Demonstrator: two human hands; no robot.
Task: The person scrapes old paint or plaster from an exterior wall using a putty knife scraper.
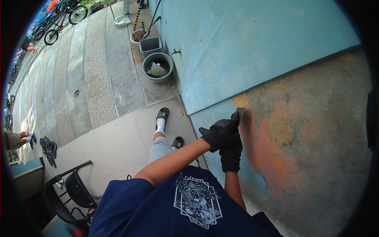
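Both my hands wear black gloves and are closed together in front of the wall, the left overlapping the right. My left hand (219, 133) is wrapped about the tool's handle area, its thumb sticking out to the left. Just below and behind it, my right hand (231, 155) grips too, its fingers partly hidden. A flat, grey-brown scraper blade (241, 113) shows past the fingertips, against the wall; the handle is hidden. Around the blade, the lower wall (308, 142) is bare grey with orange and yellowish patches, bordered by light blue paint.
A light blue panel (252, 51) overhangs the worked wall with a raised edge. Buckets (158, 80) and a square bin (150, 46) stand along the wall ahead. A black chair (81, 189) is at left, near several sandals (49, 151). Another person's legs (24, 136) show at far left.
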